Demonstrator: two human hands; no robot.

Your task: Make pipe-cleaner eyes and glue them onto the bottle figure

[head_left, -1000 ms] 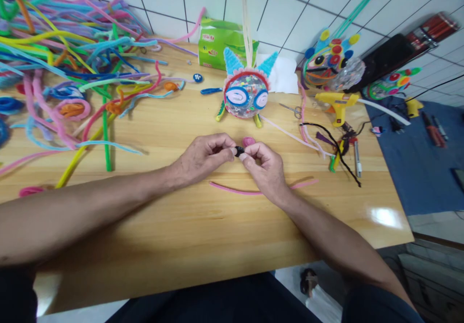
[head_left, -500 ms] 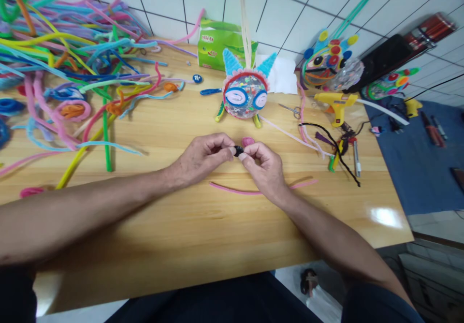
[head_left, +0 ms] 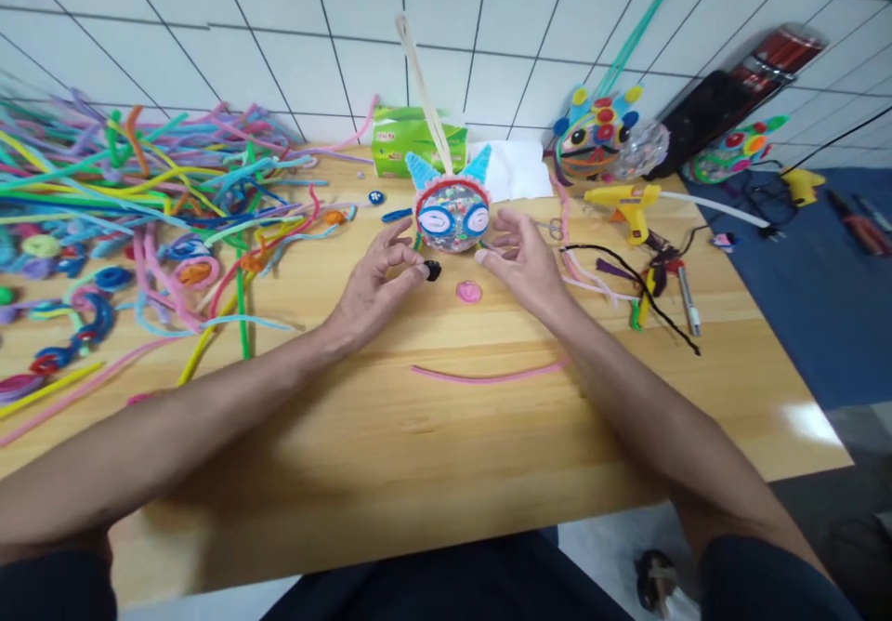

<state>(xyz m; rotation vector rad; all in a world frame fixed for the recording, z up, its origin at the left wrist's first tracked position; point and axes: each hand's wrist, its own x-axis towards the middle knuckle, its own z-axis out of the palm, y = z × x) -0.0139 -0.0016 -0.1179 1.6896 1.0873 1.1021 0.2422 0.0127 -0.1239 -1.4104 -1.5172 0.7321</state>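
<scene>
My left hand (head_left: 376,282) pinches a small black coil (head_left: 433,271), seemingly wound pipe cleaner, between thumb and finger. To its right, my right hand (head_left: 528,263) has its fingers apart and holds nothing; its thumb and fingertips are close by the right side of a round clear ornament (head_left: 452,242). Whether they touch it I cannot tell. The ornament has blue pointed ears, blue-rimmed white eyes and a beige cord loop. A flat pink coil (head_left: 469,292) lies on the wooden table below it. Nearer me rests a curved pink pipe cleaner (head_left: 480,380).
Pipe cleaners (head_left: 174,175) in many colours heap up at the left. Behind the ornament are a green tissue pack (head_left: 390,142) and white paper (head_left: 519,170). A yellow glue gun (head_left: 631,207), a second ornament (head_left: 592,142) and a black pipe cleaner (head_left: 648,294) lie right.
My hands have parted and moved forward toward the ornament. The right hand has let go of the black coil, which stays in the left. The camera view has shifted.
</scene>
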